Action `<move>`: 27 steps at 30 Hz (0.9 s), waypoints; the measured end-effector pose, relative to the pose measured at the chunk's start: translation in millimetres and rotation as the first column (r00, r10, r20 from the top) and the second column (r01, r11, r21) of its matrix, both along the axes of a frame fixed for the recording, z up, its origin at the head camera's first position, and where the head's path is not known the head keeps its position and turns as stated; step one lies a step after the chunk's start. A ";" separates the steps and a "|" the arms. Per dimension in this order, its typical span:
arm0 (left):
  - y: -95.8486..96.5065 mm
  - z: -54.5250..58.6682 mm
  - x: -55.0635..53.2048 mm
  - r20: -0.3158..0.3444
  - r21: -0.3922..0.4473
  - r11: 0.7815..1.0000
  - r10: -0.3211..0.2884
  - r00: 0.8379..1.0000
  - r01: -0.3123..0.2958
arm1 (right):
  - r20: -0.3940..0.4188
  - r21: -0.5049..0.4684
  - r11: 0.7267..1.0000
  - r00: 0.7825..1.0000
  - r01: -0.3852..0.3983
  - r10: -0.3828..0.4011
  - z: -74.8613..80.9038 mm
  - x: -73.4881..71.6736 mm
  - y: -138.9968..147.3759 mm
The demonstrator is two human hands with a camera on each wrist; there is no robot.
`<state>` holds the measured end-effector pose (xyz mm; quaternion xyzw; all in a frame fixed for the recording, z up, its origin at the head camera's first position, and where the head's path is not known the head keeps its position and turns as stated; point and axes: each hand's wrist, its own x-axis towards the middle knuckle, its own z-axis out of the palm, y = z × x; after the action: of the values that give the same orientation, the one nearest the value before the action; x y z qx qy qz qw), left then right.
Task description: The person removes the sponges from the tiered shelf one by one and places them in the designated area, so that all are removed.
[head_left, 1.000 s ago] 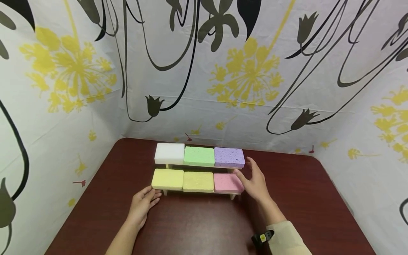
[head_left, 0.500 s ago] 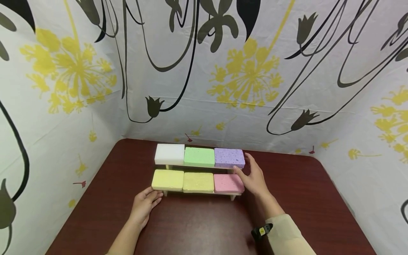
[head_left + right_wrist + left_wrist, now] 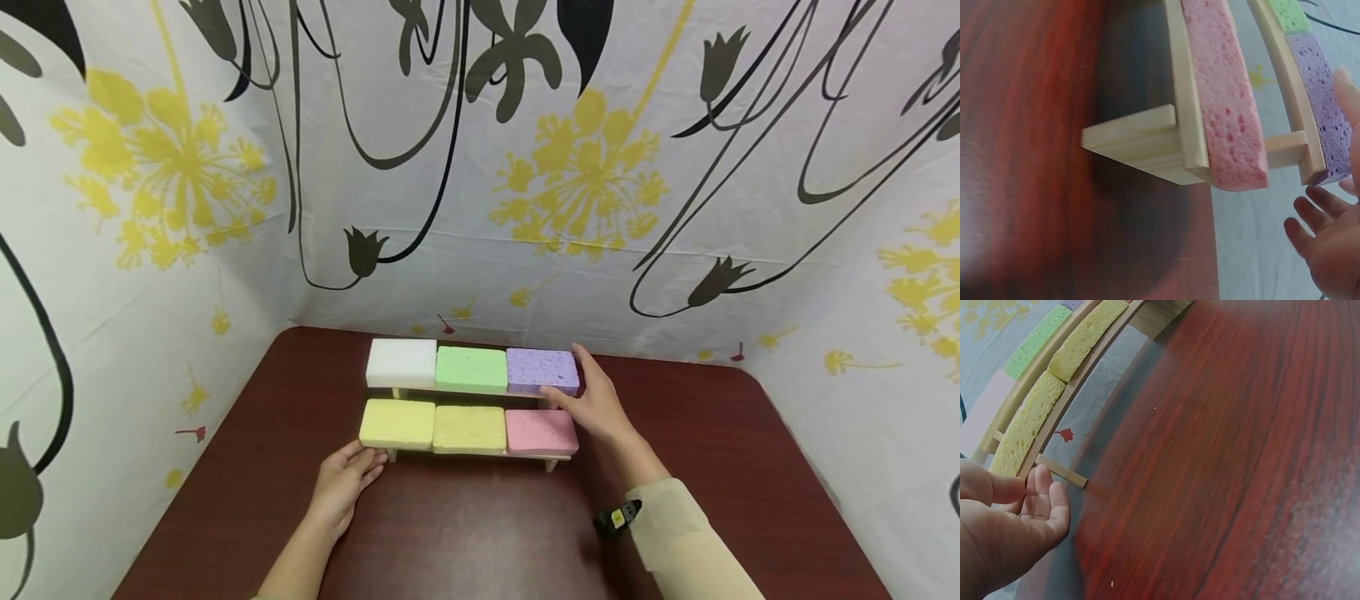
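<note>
Item 1. Left hand (image 3: pixel 347 483): on my head feed, at about seven o'clock of the view; it grasps the left end of the front shelf (image 3: pixel 487 454), thumb to one side and fingertips to the other. In my left wrist feed a wooden leg (image 3: pixel 1065 472) stands just beside those fingertips, at one o'clock from them

Item 2. Load of the front shelf, three in a row: light yellow sponge (image 3: pixel 397 425), at half past one from the left hand and nearest to it; darker yellow sponge (image 3: pixel 470 430), middle; pink sponge (image 3: pixel 542 432), at eight o'clock from the right hand

Item 3. Right hand (image 3: pixel 596 398): at the right end of the rear shelf (image 3: pixel 1285 69); thumb at the near edge of the purple sponge (image 3: pixel 542 372), forefinger by its far right corner; sponge at ten o'clock from this hand. My right wrist feed has the other fingers loosely bent near the shelf end; whether thumb and forefinger clamp anything, I cannot tell

Item 4. Remainder of the rear shelf: white block (image 3: pixel 401 362), left; green sponge (image 3: pixel 471 368), between white and purple

Item 5. Setting: red-brown table (image 3: pixel 465 533); patterned cloth (image 3: pixel 450 192) at twelve o'clock; black device (image 3: pixel 617 518) and pale sleeve (image 3: pixel 678 529) near five o'clock
</note>
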<state>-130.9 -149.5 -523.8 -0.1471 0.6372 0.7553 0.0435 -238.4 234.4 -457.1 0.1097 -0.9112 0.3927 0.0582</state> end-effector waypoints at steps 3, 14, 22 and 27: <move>0.4 0.1 0.2 0.003 -0.005 1.000 -0.005 1.000 0.005 | 0.014 0.028 0.999 1.000 -0.016 0.015 2.8 -4.2 1.7; 1.2 -0.2 1.8 -0.001 -0.026 1.000 -0.018 1.000 0.018 | -0.004 0.041 0.999 0.999 -0.035 0.035 2.3 -10.3 3.4; 0.8 0.4 1.9 -0.007 -0.024 0.999 -0.027 1.000 0.026 | -0.035 0.016 1.000 0.999 0.003 -0.002 0.7 -10.1 10.1; -0.8 1.7 0.5 -0.011 -0.018 0.999 -0.028 1.000 0.027 | -0.053 -0.003 1.000 0.999 0.008 -0.009 2.1 -8.8 17.1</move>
<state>-130.3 -150.3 -522.0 -0.1344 0.6462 0.7496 0.0489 -247.1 251.6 -454.9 0.1161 -0.9093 0.3908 0.0840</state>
